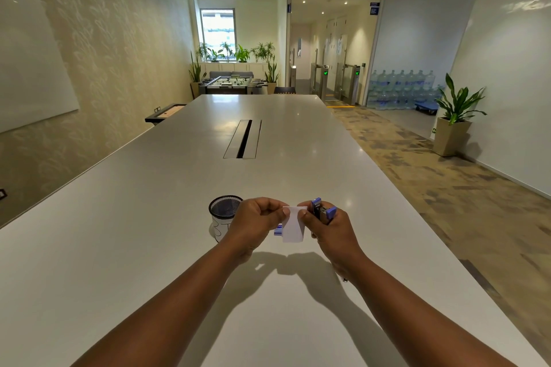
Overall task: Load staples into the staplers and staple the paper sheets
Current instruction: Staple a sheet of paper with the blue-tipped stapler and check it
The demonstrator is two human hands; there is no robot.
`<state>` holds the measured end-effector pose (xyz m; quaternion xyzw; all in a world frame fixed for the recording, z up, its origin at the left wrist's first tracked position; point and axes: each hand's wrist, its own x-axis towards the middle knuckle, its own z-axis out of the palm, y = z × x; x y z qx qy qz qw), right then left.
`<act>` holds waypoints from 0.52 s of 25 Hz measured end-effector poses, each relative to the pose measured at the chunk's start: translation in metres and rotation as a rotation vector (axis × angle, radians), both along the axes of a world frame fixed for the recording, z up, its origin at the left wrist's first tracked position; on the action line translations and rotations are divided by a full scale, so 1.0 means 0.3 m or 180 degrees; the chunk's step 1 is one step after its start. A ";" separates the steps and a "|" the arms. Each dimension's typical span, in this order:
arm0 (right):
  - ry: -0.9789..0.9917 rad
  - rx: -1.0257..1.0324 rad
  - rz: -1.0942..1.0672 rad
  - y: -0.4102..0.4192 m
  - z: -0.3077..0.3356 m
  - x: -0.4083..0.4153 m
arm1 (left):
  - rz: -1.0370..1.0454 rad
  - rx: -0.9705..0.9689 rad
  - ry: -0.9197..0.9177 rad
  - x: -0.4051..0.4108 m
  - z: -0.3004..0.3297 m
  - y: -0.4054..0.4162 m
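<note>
Above the white table (149,262), both hands hold a small white paper sheet (293,226). My left hand (253,223) pinches its top left corner. My right hand (331,232) pinches the sheet's right edge and also grips a small blue and black stapler (321,210), which points away from me with its jaws apart at the far end. A small blue and white box (278,230) peeks out behind the sheet's lower left edge; most of it is hidden.
A black mesh cup (223,213) with a white paper label stands just left of my left hand. A cable slot (243,138) is set into the table's middle. The table's right edge drops to carpet, with a potted plant (454,116) beyond.
</note>
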<state>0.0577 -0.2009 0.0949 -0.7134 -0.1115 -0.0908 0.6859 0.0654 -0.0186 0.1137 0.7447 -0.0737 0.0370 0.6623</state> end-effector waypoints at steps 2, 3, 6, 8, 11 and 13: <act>0.0018 0.0003 -0.0018 0.004 0.002 -0.003 | 0.0027 -0.0009 -0.0003 -0.001 -0.005 -0.001; 0.0050 0.0020 -0.0046 0.006 0.002 -0.005 | 0.0031 -0.0011 -0.0002 -0.002 -0.007 -0.002; 0.0230 0.0169 -0.0161 0.010 -0.003 -0.012 | 0.0012 -0.0043 -0.0008 -0.005 -0.010 -0.004; 0.0345 0.0200 -0.0246 0.012 -0.005 -0.015 | 0.0044 0.0008 -0.0066 -0.008 -0.012 -0.005; 0.0386 0.0149 -0.0320 0.021 -0.006 -0.020 | 0.0175 0.0067 -0.0150 -0.016 -0.019 -0.010; 0.0405 0.0193 -0.0331 0.022 -0.011 -0.022 | 0.0203 0.0059 -0.0161 -0.020 -0.020 -0.014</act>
